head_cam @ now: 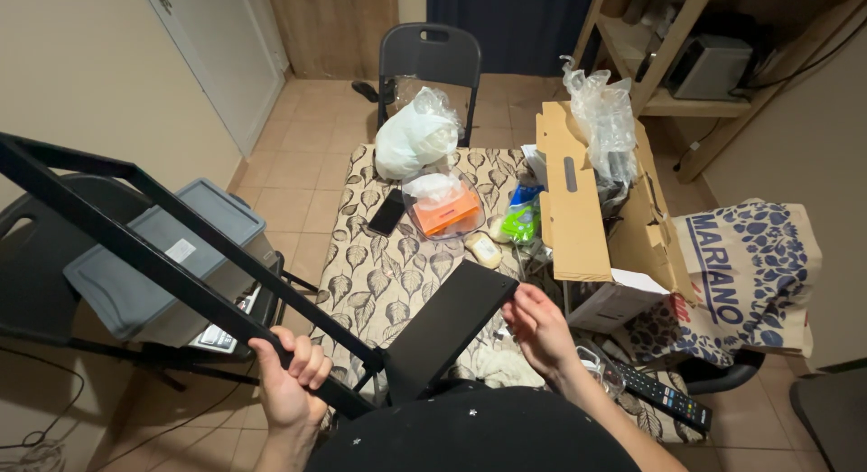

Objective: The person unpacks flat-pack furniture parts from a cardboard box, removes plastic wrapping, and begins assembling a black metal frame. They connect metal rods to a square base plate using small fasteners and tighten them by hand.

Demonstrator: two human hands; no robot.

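- Left hand [287, 374]: fingers wrapped firmly round a bar of the black metal frame [144, 246], near the joint at the near edge of the scene. The frame's two long bars run up and away to the far left, tilted well off level.
- Right hand [539, 326]: fingertips pinching the far right corner of the flat black panel [447, 326], thumb underneath as far as can be seen.
- The panel slopes down from that corner to the frame joint. Whether it is fastened there or merely resting cannot be told; no screws or tools are visible at the joint.
- Judged state: assembly partly advanced. The frame bars are joined; the panel is being positioned, not evidently fixed.
- Surroundings: leaf-patterned table [375, 282] beneath the work, open cardboard box [578, 219] to the right with plastic wrapping [603, 120] spilling out, remote control [664, 395] near right, grey lidded bin [172, 255] left, chair [429, 56] beyond.
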